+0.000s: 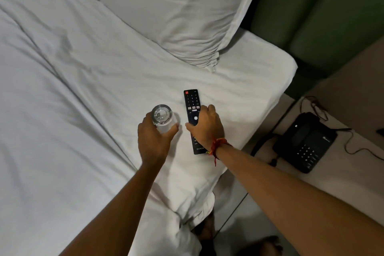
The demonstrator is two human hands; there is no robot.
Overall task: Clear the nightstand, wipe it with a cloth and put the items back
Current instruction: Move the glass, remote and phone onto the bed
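Nightstand at right edge of view, beside the bed: a pale, smooth, flat top, partly visible. On it sits a black plastic desk phone, boxy with a grid of small keys, and a thin dark cable looping across the surface.

Left hand wrapped around a clear glass tumbler, cylindrical with a thick round base, seen almost from above; whether it rests on the sheet or is lifted cannot be told. Right hand closed over the middle of a long, slim, black remote control, thumb on one edge and fingers on the other; its button end points toward the pillow and its lower end lies against the sheet. A red thread band circles the right wrist.

White bed sheet, soft cotton-like fabric with long diagonal creases. White pillow, puffy, with a gathered, wrinkled corner. Green padded headboard behind, in smooth rounded panels.
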